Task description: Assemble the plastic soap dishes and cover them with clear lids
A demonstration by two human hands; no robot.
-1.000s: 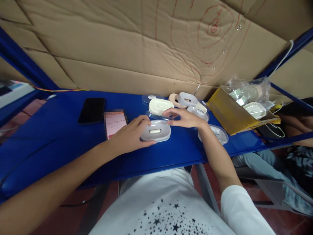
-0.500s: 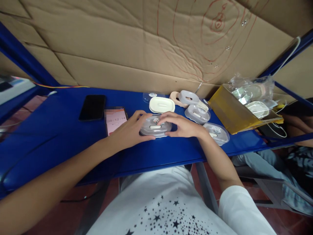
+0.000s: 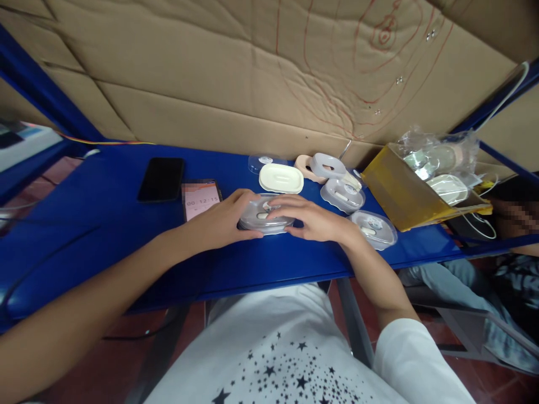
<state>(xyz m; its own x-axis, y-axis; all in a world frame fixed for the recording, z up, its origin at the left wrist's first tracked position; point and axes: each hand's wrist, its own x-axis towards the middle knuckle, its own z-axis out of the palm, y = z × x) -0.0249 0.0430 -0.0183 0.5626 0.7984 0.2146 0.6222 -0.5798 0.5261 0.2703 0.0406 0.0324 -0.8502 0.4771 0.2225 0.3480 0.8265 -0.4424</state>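
Grey oval case [image 3: 255, 211] is what I have in the middle of my head view, lying flat on the blue table [image 3: 126, 247], right between the two hands. From here I read it as low and rounded at the ends, a pale grey body under a clear, slightly domed cover that catches soft glints of light. A short, whitish, pill-shaped piece shows near the centre of the top, and behind it I make out a round sticker with small coloured print, too blurred for me to read and partly hidden by fingers. A paler rim runs along the front edge. The left hand [image 3: 223, 219] curves round the left end, thumb low at the front and fingers at the back, holding it. The right hand [image 3: 318, 217] spans the other end, its fingers bent across the cover and its thumb at the front right edge, so I see the case gripped from both sides. Just behind it sits a cream oval tray [image 3: 281, 178]; to the right I have two covered cases of the same look, one farther back [image 3: 343, 195] and one nearer the table's front edge [image 3: 374, 230].
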